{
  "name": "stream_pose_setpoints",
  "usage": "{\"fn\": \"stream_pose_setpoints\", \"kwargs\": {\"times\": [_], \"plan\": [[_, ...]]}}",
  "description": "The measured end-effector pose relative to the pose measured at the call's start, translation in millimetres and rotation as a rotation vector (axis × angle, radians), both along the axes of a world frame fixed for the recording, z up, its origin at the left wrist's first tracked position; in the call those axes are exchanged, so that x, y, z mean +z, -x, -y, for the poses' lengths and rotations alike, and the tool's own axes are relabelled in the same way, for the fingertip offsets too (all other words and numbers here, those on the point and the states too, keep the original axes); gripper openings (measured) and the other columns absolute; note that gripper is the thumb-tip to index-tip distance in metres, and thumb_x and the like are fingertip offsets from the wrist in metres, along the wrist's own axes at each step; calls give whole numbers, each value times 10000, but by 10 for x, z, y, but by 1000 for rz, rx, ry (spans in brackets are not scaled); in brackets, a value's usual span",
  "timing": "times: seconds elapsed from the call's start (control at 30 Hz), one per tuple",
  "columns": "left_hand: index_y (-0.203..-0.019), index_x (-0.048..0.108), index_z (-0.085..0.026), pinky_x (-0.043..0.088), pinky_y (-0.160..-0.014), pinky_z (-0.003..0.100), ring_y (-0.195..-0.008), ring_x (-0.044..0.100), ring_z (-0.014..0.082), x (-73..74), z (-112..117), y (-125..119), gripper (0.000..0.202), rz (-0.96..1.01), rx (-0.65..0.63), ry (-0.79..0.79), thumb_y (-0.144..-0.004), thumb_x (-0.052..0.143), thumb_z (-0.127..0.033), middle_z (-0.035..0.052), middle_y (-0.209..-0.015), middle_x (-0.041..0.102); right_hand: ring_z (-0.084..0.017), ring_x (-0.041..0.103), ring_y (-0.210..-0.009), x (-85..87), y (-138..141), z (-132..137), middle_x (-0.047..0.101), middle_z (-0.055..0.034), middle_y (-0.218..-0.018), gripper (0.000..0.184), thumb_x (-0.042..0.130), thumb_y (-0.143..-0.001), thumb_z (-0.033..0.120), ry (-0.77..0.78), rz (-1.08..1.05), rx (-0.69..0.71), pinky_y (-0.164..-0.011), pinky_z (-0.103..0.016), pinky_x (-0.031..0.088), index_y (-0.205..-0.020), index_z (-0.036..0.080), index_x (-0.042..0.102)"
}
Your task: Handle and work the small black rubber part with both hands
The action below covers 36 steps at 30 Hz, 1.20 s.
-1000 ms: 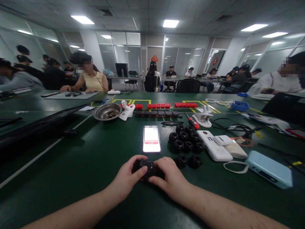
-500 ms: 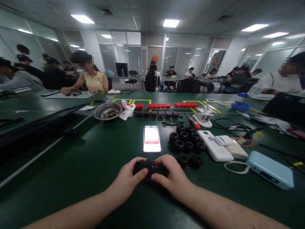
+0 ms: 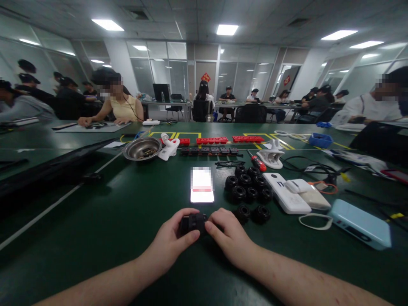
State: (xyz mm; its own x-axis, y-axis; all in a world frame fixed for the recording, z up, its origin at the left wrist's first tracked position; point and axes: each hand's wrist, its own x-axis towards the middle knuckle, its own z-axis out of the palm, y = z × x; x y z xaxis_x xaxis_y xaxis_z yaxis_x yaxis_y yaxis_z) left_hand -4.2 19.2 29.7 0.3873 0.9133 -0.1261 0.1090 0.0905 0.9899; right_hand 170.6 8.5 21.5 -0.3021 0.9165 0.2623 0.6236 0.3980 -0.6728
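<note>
Lit phone lies on green surface; steel bowl, red-handled screwdriver, white power bank, light-blue box further out.

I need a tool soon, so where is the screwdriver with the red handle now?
In the head view, the red-handled screwdriver lies right of centre on the green table, beside the white clamp and just behind the cluster of black round parts.

My green table carries a lit phone, a cluster of black ring parts, white power banks, a pale blue case, a steel bowl, a red-handled screwdriver and rows of red blocks.
</note>
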Motion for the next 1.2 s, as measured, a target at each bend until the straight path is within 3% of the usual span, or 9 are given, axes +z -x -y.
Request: {"fn": "stream_pose_setpoints", "kwargs": {"times": [0.17, 0.33, 0.5, 0.63, 0.77, 0.83, 0.93, 1.1, 1.2], "plan": [[-967, 507, -168, 450, -609, 288, -682, 566, 168, -9, -32, 17, 367, -24, -23, 23, -709, 536, -427, 26, -840, 580, -168, 469, -723, 15, -1, 23, 539, -10, -741, 164, 592, -748, 323, -23, 9, 27, -676, -304, 359, -753, 175, 521], [-913, 517, -183, 448, -600, 262, -706, 546, 159, -28, -16, 32, 270, -26, 11, -18, -728, 540, -380, 4, -815, 557, -181, 476, -780, 23, -10, 55, 544, -25, -826, 262, 628, -712, 356, -47, -5, 58, -709, -319, 359, -869, 173, 525], [-1002, 489, -217, 450, -698, 290, -849, 546, 192, -33, 12, 27, 331, -36, 38, -36, -708, 586, -334, 14, -935, 557, -170, 466, -715, 5, -16, 25, 532, -9, -702, 255, 438, -846, 372, -25, -5, 34, -661, -309, 354, -724, 172, 538], [-1026, 491, -211, 419, -812, 316, -945, 531, 208, -20, 16, 15, 359, -36, -24, -23, -701, 600, -315, 31, -987, 567, -149, 452, -658, -2, -9, -5, 493, 6, -637, 284, 454, -843, 335, -4, 3, 19, -614, -282, 352, -615, 170, 492], [-983, 509, -191, 446, -687, 288, -777, 557, 174, -9, -4, 17, 311, -44, -42, -14, -740, 531, -384, 20, -882, 583, -157, 466, -699, 1, 0, 2, 518, -1, -713, 212, 608, -734, 361, -30, -29, 14, -634, -284, 372, -703, 176, 511], [-924, 525, -177, 442, -609, 273, -674, 542, 155, -6, -15, 20, 291, -51, -40, -5, -738, 517, -401, 6, -797, 570, -167, 477, -746, 5, 3, 15, 529, -11, -787, 283, 685, -658, 363, -51, -50, 32, -664, -293, 381, -792, 179, 518], [-893, 531, -182, 440, -606, 268, -700, 537, 163, -2, -16, 24, 265, -42, -21, -30, -722, 534, -384, 1, -786, 554, -179, 481, -795, 13, 0, 37, 531, -20, -853, 377, 720, -613, 359, -60, -48, 42, -698, -306, 382, -877, 188, 513], [-945, 499, -203, 445, -616, 270, -742, 536, 170, 7, 22, 17, 297, -30, 38, -9, -715, 541, -386, 11, -864, 543, -178, 466, -735, 4, -15, 40, 527, -17, -772, 243, 547, -766, 415, -16, 7, -2, -664, -315, 367, -810, 178, 518], [-981, 483, -208, 440, -633, 266, -758, 531, 168, 2, 37, 13, 324, -36, 43, -14, -710, 557, -368, 12, -890, 538, -162, 453, -689, -12, -15, 15, 510, 0, -678, 289, 421, -847, 401, -10, 21, 40, -642, -299, 356, -685, 176, 503]]}}
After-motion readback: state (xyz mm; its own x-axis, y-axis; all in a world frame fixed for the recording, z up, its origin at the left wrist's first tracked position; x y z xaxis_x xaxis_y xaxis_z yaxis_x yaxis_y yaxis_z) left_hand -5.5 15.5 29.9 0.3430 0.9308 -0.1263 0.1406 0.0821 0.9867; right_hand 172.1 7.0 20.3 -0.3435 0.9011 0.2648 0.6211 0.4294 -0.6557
